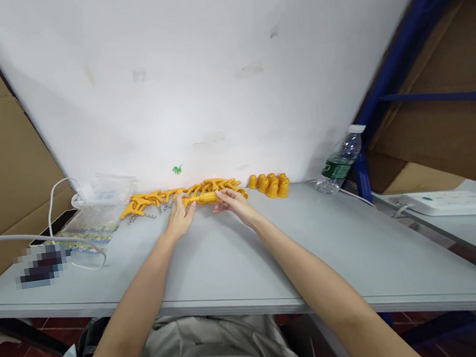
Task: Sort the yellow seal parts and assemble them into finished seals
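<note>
A row of yellow T-handled corkscrew-like tools (156, 200) lies along the far edge of the grey table (232, 262), against the white wall. My left hand (180, 215) and my right hand (233, 200) both reach to it and pinch the two ends of one yellow tool (206, 198), which lies crosswise between them. Several yellow caps (271, 185) stand in a cluster just right of my right hand.
Clear plastic bags (99, 201) and a white cable (52, 198) lie at the far left, by a dark device (42, 266). A water bottle (342, 161) lies at the right. A white power strip (449, 203) sits on the neighbouring table. Cardboard stands on both sides.
</note>
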The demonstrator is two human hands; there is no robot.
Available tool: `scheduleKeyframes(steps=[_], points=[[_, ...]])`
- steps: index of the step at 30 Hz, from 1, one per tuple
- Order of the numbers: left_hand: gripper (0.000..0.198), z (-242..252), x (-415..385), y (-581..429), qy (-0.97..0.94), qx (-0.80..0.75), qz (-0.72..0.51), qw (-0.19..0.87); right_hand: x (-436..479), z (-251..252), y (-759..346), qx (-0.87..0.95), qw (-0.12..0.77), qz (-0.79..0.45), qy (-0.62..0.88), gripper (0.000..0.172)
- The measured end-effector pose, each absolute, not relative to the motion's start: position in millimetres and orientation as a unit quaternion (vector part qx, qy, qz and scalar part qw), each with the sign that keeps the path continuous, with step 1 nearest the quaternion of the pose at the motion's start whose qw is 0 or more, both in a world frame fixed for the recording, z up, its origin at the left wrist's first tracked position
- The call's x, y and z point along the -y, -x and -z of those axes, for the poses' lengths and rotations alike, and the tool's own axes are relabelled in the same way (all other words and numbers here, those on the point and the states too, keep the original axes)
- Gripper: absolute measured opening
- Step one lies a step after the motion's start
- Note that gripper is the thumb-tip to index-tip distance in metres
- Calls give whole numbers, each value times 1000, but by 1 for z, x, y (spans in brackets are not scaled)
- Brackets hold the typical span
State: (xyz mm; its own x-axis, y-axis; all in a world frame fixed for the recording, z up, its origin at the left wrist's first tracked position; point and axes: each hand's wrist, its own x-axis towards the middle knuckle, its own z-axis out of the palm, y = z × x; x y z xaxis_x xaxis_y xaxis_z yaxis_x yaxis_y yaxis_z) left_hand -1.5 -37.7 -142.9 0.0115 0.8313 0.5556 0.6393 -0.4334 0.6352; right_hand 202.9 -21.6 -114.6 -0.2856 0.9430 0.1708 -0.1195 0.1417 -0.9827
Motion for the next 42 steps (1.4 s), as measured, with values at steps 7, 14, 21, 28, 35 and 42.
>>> scheduleKeyframes(steps=[7,14,21,28,35,42], points=[[27,141,39,2,-699,-539,-456,114,18,118,-207,591,465,-553,359,43],[26,142,38,3,-702,-530,-464,103,18,121,-208,609,460,-546,346,45],[28,143,38,4,-706,-517,-475,96,19,119,-205,597,475,-543,352,45],[28,143,39,3,-709,-514,-475,83,24,115,-201,601,489,-525,351,48],[35,149,37,1,-714,-509,-477,52,24,115,-198,577,493,-534,372,45],[41,149,40,-1,-719,-522,-457,43,24,114,-195,527,487,-571,399,42]])
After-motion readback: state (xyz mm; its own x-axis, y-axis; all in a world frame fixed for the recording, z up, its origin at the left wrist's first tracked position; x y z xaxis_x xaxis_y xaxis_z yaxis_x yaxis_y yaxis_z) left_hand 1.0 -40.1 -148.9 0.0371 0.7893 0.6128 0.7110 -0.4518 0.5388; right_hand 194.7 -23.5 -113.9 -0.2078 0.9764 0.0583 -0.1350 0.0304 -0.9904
